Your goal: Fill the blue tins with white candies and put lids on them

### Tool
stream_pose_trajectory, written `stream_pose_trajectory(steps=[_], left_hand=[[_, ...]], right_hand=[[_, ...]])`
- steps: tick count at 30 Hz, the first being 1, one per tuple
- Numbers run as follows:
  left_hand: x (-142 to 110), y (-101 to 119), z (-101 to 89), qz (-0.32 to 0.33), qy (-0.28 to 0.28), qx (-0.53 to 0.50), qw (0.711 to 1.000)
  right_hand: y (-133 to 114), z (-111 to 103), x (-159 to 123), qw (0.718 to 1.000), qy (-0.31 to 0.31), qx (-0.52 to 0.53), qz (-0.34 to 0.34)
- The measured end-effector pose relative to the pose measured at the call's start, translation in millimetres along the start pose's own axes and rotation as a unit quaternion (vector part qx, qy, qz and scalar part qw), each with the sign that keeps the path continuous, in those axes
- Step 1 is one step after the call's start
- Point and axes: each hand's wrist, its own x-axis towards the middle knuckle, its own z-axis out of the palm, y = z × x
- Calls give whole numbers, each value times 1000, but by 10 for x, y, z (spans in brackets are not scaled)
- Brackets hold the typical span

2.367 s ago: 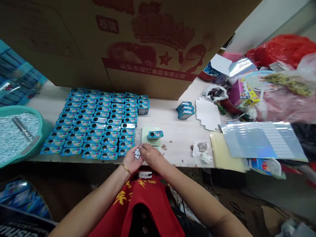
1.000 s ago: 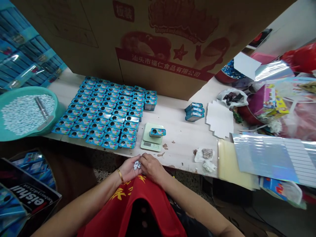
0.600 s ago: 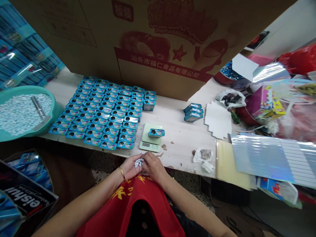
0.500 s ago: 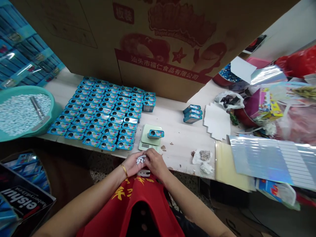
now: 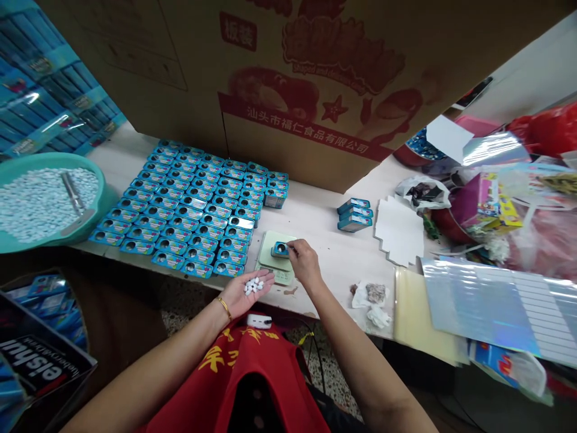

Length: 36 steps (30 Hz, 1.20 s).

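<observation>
My left hand (image 5: 247, 290) lies palm up at the table's front edge, cupping a small heap of white tablets (image 5: 253, 285). My right hand (image 5: 303, 261) reaches over a blue tin (image 5: 280, 249) that sits on a pale green scale (image 5: 276, 260), fingers pinched above the tin's round hole. What the fingertips pinch is too small to see. Left of the scale, several rows of the same blue tins (image 5: 198, 204) cover the table.
A teal basin (image 5: 45, 201) of white tablets with a metal scoop stands at the far left. A big cardboard box (image 5: 297, 78) walls off the back. Three stacked tins (image 5: 355, 214), white card pieces (image 5: 399, 231), holographic sheets (image 5: 487, 294) and bags lie to the right.
My right hand left the cupped left palm and moved forward to the tin on the scale. The left hand opened out flat with the tablets and stayed near the table edge.
</observation>
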Motion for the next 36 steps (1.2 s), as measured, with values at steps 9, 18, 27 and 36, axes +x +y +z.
stream_pose_trajectory(steps=[9,18,27,36], left_hand=[[-1,-131,-153,-46,11,18,999],[-72,-182,-224,-77,-35,-11,996],[-85,-272,-321,-109,-35,-2,993],[-98,-285,-272,-103,-49,5,993]], right_hand=[[-58,98,-190,996,16,41,-76],[-391,69,-604,983,-122,24,-136],[-451,218,-1000,958,-247,-27,-146],[-397,242,-1032,962,-220,-40,-157]])
